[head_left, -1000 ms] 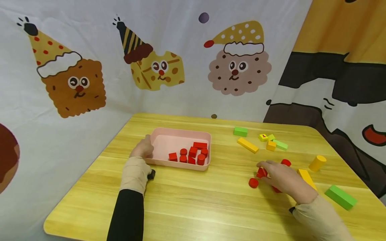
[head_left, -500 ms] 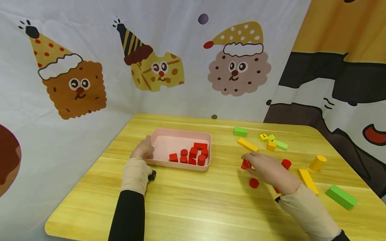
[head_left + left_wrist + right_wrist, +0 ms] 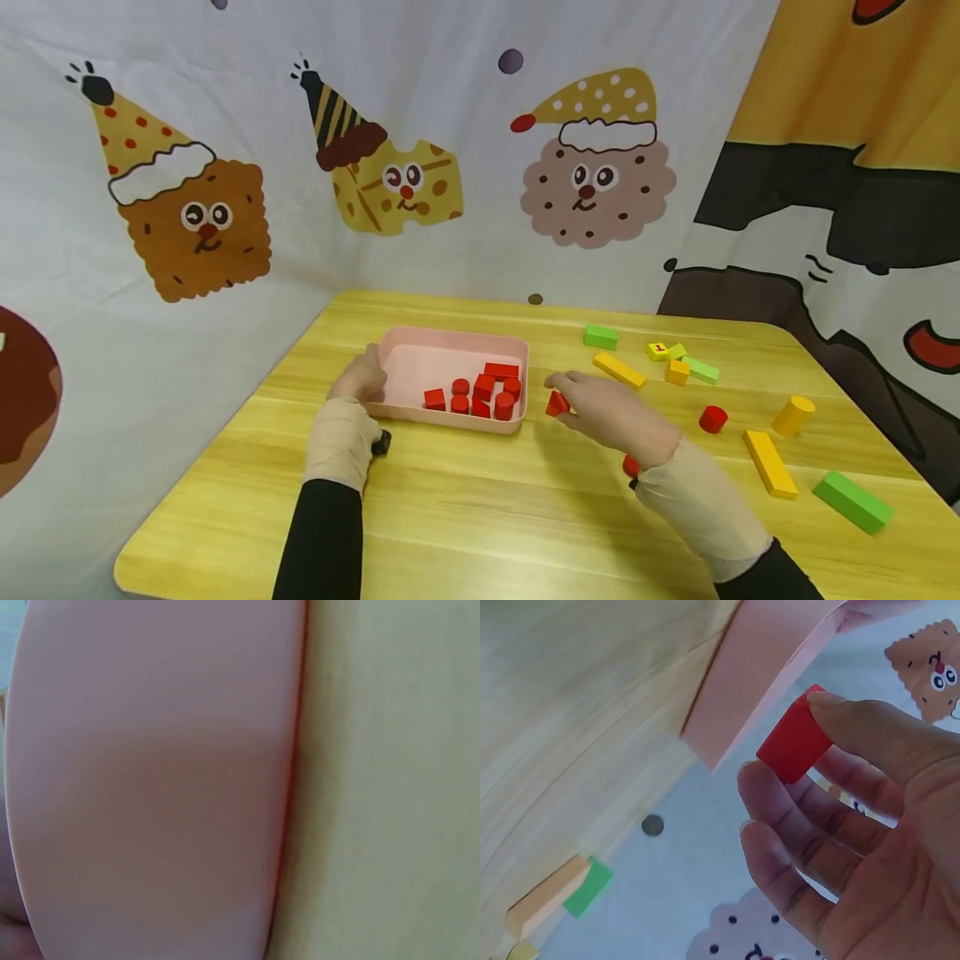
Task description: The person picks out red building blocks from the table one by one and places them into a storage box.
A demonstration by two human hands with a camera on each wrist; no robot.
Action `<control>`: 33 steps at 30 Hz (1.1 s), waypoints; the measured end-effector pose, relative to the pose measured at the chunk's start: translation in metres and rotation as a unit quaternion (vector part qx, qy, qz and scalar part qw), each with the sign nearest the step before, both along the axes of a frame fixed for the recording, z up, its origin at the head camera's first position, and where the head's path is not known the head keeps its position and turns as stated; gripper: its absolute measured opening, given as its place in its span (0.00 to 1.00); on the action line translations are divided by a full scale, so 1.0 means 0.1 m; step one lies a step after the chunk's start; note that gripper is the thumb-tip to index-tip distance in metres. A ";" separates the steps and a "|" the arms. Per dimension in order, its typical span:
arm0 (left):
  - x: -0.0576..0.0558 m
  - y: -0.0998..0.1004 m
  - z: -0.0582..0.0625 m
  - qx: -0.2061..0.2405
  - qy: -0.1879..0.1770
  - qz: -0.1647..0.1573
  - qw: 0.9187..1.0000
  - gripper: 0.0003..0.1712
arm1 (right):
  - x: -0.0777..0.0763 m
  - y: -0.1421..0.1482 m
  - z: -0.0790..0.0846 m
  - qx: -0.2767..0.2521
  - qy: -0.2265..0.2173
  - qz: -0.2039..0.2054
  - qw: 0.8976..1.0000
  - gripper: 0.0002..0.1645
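Right hand (image 3: 611,415) pinches red block (image 3: 793,742) near pink box (image 3: 412,367); left hand (image 3: 360,375) grips box. Apparently loading; next calls for release inside.

I count two hands: one left hand (image 3: 360,375) and one right hand (image 3: 613,412). There is one pink tray (image 3: 412,362) on the left, with eight red blocks (image 3: 483,387) in it. The right hand has one red block (image 3: 791,742). Two more red ones (image 3: 712,419) show on the table (image 3: 480,517). To the right are four orange blocks (image 3: 770,464), three green blocks (image 3: 853,502) and two little yellow blocks (image 3: 657,352). Three cartoon snacks (image 3: 588,217) wear hats on the far cloth (image 3: 480,267).
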State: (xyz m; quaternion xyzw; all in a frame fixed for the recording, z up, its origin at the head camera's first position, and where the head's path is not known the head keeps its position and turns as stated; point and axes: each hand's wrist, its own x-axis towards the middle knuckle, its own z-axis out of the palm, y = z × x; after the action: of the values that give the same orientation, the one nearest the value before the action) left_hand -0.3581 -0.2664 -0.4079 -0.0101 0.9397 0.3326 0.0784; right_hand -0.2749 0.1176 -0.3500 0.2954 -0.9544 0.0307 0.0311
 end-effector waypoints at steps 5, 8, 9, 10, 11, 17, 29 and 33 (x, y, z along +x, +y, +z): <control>0.02 -0.02 -0.03 0.000 -0.006 0.002 1.000 0.33 | -0.06 -0.16 -0.07 -0.045 0.066 0.064 0.995 0.21; 0.03 -0.02 -0.04 -0.006 0.002 0.001 1.000 0.32 | -0.10 -0.26 -0.11 -0.056 0.078 0.075 0.993 0.21; 0.03 -0.03 -0.05 -0.007 0.004 0.001 1.000 0.32 | -0.11 -0.30 -0.11 -0.057 0.068 0.070 0.994 0.20; 0.03 -0.03 -0.05 -0.009 0.004 0.001 1.000 0.32 | -0.12 -0.33 -0.12 -0.056 0.059 0.067 0.994 0.20; 0.03 -0.03 -0.06 -0.009 0.005 0.001 1.000 0.32 | -0.13 -0.37 -0.13 -0.055 0.046 0.060 0.996 0.20; 0.04 -0.05 -0.05 -0.004 0.003 0.002 1.000 0.31 | -0.22 -0.53 -0.15 -0.052 0.004 0.044 0.998 0.17; 0.03 0.01 0.00 -0.010 0.008 0.005 1.000 0.32 | -0.38 -0.83 -0.24 -0.095 0.045 0.056 0.993 0.14; 0.03 0.02 0.00 -0.008 0.013 0.007 1.000 0.33 | -0.47 -0.96 -0.29 -0.096 0.065 0.068 0.991 0.13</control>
State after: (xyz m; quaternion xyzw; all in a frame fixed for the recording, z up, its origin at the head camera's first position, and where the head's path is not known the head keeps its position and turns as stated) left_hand -0.3554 -0.2648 -0.4081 -0.0128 0.9432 0.3257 0.0637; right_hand -0.3221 0.0219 -0.3788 0.3562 -0.9208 0.1046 0.1193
